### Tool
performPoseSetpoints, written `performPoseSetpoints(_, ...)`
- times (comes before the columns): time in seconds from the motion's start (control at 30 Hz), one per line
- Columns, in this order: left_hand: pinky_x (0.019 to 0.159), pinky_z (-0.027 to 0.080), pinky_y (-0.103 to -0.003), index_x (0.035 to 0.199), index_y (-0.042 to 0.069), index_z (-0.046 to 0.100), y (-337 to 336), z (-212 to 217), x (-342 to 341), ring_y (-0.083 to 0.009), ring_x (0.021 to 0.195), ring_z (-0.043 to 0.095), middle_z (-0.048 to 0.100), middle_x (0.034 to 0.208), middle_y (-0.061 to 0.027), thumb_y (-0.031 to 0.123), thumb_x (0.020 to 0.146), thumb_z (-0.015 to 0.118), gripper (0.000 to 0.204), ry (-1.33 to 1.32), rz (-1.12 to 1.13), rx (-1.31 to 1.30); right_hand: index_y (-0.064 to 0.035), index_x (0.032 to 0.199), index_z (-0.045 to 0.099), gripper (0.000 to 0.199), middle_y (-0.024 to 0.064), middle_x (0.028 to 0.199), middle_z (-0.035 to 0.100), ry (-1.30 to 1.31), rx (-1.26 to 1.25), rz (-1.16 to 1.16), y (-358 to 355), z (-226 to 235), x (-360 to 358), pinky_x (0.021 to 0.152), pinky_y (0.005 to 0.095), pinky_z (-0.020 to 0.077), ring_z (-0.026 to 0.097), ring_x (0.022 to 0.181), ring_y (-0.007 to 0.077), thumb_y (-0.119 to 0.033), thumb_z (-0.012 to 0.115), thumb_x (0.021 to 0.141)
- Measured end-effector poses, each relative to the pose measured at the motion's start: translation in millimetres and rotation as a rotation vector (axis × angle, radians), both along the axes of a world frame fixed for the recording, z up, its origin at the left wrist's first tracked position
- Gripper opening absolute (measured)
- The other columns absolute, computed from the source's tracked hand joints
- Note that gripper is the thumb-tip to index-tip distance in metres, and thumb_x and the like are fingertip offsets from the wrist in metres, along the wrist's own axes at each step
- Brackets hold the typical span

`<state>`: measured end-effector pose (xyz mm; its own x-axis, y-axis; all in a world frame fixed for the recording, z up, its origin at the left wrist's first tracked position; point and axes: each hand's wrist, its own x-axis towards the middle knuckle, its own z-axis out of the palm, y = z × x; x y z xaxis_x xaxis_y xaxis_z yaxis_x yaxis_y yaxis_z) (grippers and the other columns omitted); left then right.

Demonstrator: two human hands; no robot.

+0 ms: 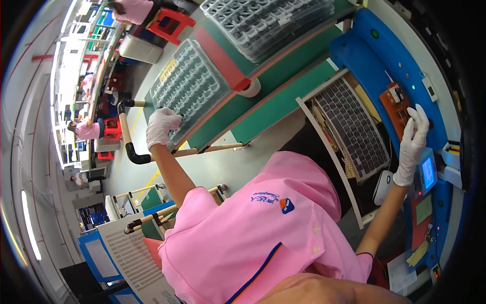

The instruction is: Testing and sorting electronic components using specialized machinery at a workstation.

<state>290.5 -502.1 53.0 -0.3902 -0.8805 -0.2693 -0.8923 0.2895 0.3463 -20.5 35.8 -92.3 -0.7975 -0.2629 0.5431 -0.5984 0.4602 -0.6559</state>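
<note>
My left hand, in a white glove, curls over the near corner of a clear plastic compartment tray that lies on the green bench. My right hand, also gloved, is stretched out flat with its fingers straight. Its fingertips rest at the edge of a brown circuit board seated on a blue fixture. No object is held in that hand. My pink shirt fills the lower middle of the view.
A grey keyboard lies on a pull-out shelf beside a white mouse. A small blue screen is below my right hand. A stack of clear trays and a tape roll sit on the green belt. Other people in pink work far left.
</note>
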Motion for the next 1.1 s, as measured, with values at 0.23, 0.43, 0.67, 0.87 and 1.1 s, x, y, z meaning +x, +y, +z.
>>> performPoseSetpoints(0.23,0.088,0.049,-0.046,0.111,0.000,0.061,4.1,-21.7,5.9,-0.0408,0.101,0.065,0.068,0.106,-0.0233,0.021,0.069,0.067,0.047,-0.044,-0.276,-0.472,-0.0062,0.123,0.064,0.024,0.0123,0.109,0.072,-0.034,0.119,-0.123,-1.6,-2.4,2.8,0.083,0.0331,0.0553,0.070,0.099,0.0247,-0.006,0.059,0.099)
performPoseSetpoints(0.43,0.087,0.048,-0.037,0.115,-0.002,0.062,-8.7,-23.2,1.6,-0.0222,0.096,0.061,0.064,0.101,-0.0153,0.003,0.066,0.066,0.050,0.000,-0.251,-0.293,-0.0120,0.120,0.063,0.024,0.0142,0.094,0.071,0.054,0.178,-0.294,12.6,-6.4,6.6,0.069,0.0382,0.0554,0.070,0.086,0.0310,-0.011,0.062,0.096)
performPoseSetpoints(0.67,0.072,0.048,-0.021,0.116,0.002,0.062,51.6,34.3,-49.4,-0.0110,0.089,0.059,0.063,0.099,-0.0057,0.001,0.086,0.059,0.029,0.611,-0.290,-0.065,-0.0115,0.114,0.065,0.026,0.0024,0.077,0.056,0.318,0.033,-0.459,57.1,13.8,28.2,0.063,0.0318,0.0475,0.057,0.072,0.0173,0.000,0.064,0.091)
performPoseSetpoints(0.87,0.083,0.050,-0.027,0.111,-0.004,0.067,160.3,36.3,-145.8,-0.0155,0.092,0.062,0.066,0.104,-0.0086,-0.002,0.089,0.065,0.023,0.739,-0.710,0.009,-0.0139,0.108,0.066,0.025,0.0002,0.089,0.063,0.369,0.301,-0.459,27.5,20.8,13.9,0.080,0.0363,0.0462,0.059,0.084,0.0214,-0.002,0.066,0.087)
performPoseSetpoints(1.1,0.084,0.051,-0.026,0.118,0.001,0.071,281.5,-57.0,-270.4,-0.0132,0.093,0.065,0.068,0.105,-0.0061,-0.004,0.087,0.068,0.031,0.775,-0.919,0.674,-0.0111,0.127,0.062,0.034,0.0042,0.128,0.062,0.233,0.721,-0.153,-37.4,-0.9,-38.2,0.082,0.0337,0.0492,0.063,0.090,0.0213,-0.008,0.059,0.093)
